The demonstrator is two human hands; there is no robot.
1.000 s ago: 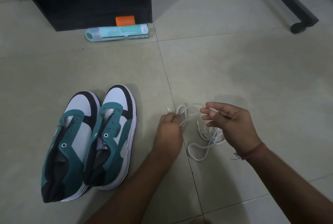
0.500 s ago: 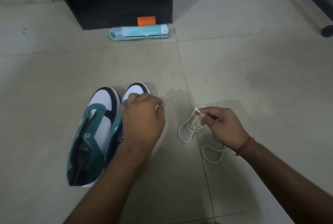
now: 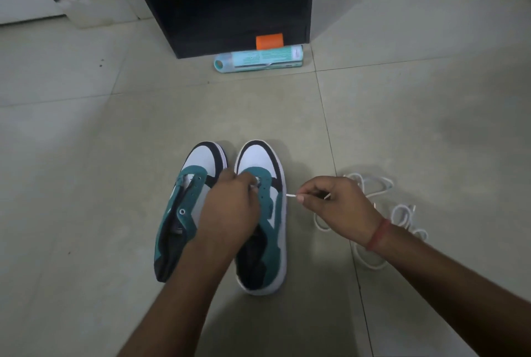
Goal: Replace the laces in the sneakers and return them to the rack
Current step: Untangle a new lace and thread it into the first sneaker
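Right hand point(image 3: 342, 207) pinches white lace point(image 3: 290, 195) beside unlaced right sneaker point(image 3: 270, 213).

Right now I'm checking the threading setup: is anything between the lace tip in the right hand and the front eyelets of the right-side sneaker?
Nothing lies in the gap itself. The right hand pinches the lace tip just beside the right-side sneaker. The left hand, however, grips that sneaker's front eyelet area and covers most of it from view.

Two sneakers point(image 3: 201, 204) in teal, white and black with white soles. White laces point(image 3: 402, 213). Pale beige floor tiles point(image 3: 86, 184). Black cabinet point(image 3: 230, 3), orange tag point(image 3: 269, 41), turquoise tube point(image 3: 258, 61). Red wrist thread point(image 3: 377, 234).
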